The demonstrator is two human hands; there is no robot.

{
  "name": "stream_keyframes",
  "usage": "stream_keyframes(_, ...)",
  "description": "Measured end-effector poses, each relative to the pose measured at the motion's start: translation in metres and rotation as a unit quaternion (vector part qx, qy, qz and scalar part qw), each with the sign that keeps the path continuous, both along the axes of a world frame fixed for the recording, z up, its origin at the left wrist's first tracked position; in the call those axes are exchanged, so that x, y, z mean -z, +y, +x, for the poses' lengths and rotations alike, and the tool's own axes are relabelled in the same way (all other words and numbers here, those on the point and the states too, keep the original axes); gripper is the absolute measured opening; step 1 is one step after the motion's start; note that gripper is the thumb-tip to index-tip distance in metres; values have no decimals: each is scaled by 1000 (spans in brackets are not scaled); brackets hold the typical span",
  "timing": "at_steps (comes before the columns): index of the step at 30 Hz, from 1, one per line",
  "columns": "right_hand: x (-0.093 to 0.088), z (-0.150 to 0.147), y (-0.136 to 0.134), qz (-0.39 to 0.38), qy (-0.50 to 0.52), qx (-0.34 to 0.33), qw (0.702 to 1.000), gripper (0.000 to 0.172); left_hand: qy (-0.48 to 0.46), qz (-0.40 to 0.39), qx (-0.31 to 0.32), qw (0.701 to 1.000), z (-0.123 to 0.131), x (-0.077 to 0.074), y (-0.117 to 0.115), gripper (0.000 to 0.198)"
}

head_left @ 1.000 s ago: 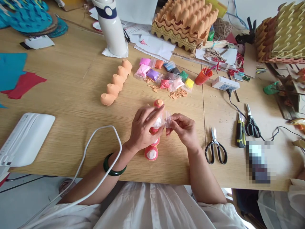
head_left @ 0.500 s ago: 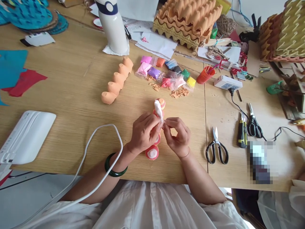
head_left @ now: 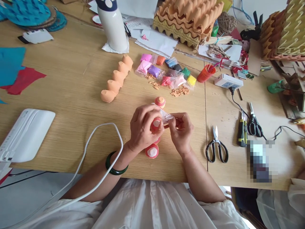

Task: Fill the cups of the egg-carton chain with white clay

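Between my two hands stretches a small clear plastic bag (head_left: 166, 115). My left hand (head_left: 142, 128) is curled closed around its left end, so what lies inside that end is mostly hidden. The bag's right edge is pinched between the thumb and finger of my right hand (head_left: 181, 133). Below the hands, a strip of egg-carton cups (head_left: 160, 101) runs along the table, partly covered by my left hand. Pink-red material rings these cups, and white patches (head_left: 152, 152) top some of them; the farthest has a bare orange tip.
A plain orange egg-carton strip (head_left: 118, 75) lies to the left. Bags of coloured clay (head_left: 154, 72) and orange scraps (head_left: 179, 91) are beyond my hands. Black-handled scissors (head_left: 216, 148) and a cutter (head_left: 242, 132) lie right. A white cable (head_left: 120, 140) loops over my left forearm.
The white-filled bag has swung from pointing away over the strip into my left hand's grasp. Its clear end now spans the hands, and my right hand has shifted slightly right.
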State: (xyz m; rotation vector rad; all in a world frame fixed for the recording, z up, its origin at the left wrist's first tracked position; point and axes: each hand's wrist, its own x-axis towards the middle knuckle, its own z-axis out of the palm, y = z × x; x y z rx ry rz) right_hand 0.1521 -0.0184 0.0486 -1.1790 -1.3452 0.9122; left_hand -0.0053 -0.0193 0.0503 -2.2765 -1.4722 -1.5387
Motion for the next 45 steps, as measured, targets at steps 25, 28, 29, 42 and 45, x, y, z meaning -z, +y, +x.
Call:
stream_keyframes(25, -17, 29, 22, -23, 18, -189, 981, 17, 31, -80, 65, 994, -7, 12, 7, 77)
stream_keyframes(28, -16, 29, 22, -26, -2, -192, 981, 18, 48, -87, 49, 994, -8, 13, 7, 74)
stream_keyframes(29, -15, 28, 22, -19, -20, -171, 985, 19, 55, -89, 44, 994, -8, 14, 7, 73)
stream_keyframes(42, -14, 37, 29, 162, -150, -152, 963, 31, 18, -104, 86, 991, -5, 12, 4, 73)
stream_keyframes(45, -11, 37, 32, 168, -187, -177, 952, 30, 7, -98, 91, 991, -6, 11, 5, 75)
